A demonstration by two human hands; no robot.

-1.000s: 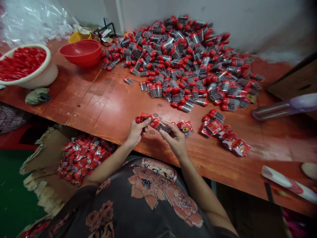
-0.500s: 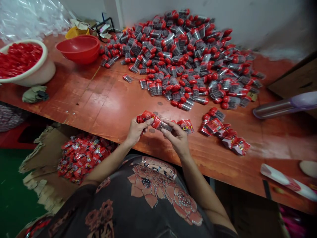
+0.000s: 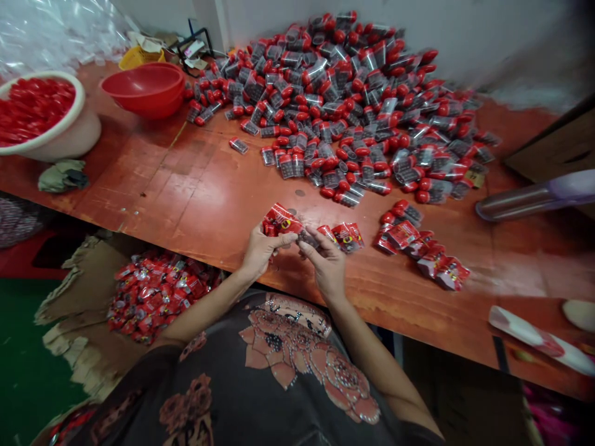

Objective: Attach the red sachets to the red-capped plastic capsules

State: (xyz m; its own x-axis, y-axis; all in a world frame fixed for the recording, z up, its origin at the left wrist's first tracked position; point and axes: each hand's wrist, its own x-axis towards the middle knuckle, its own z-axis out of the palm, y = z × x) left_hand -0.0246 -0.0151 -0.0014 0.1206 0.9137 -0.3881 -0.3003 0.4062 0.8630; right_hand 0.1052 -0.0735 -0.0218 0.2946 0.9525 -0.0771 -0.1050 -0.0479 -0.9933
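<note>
My left hand [image 3: 261,251] is closed on a red printed packet [image 3: 281,217], thumb across its lower edge. A small clear plastic tube [image 3: 307,238] with dark contents is pinched in my right hand [image 3: 328,265], its left end against the packet. Fingers hide part of the tube, and I cannot tell whether that end is inside the packet. Just beyond my right fingers, a few similar red packets [image 3: 344,236] lie on the table. Farther right is a row of red packets [image 3: 430,259] with red-capped tubes [image 3: 404,214] at its upper end.
A large heap of red-capped clear tubes [image 3: 325,118] covers the back of the table [image 3: 153,204]. At left are a white tub [image 3: 86,124] of red caps and a red bowl [image 3: 144,93]. Filled red packets [image 3: 158,297] lie in a torn carton [image 3: 79,297] below. A bottle [image 3: 525,201] lies right.
The packet in my left hand has turned up and shows more of its printed face. The tube's red cap is now hidden. My right hand has shifted slightly left.
</note>
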